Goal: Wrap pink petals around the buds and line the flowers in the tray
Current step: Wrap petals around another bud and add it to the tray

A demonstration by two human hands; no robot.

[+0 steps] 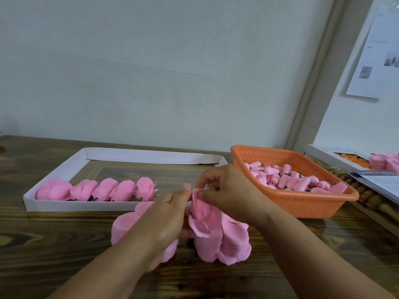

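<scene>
The step in hand looks like the wrapping itself: a sixth flower is being built above the petal piles [218, 240], just in front of the tray [64, 169]. The right hand [228, 190] has its thumb and fingers curled and pinched on the top edge of a pink petal [201, 214], which stands upright between the two hands. The left hand [166, 216] lies beside it with fingers curled toward the petal's base; it seems to hold the bud there, but the bud itself is hidden, so what those fingers close on cannot be told for certain.

Next, by this reading, the petal needs folding snugly round the bud, and the finished flower then goes into the tray, to the right of the last one in the row.

Counted: five finished flowers [103, 189] lie in one row along the tray's near wall, starting from its left end. One orange basket [302, 203] stands to the right of the tray, heaped with bare buds [287, 179], too many and too overlapped to count. Loose petals sit in roughly two piles in front of the tray, one partly under the left hand
</scene>
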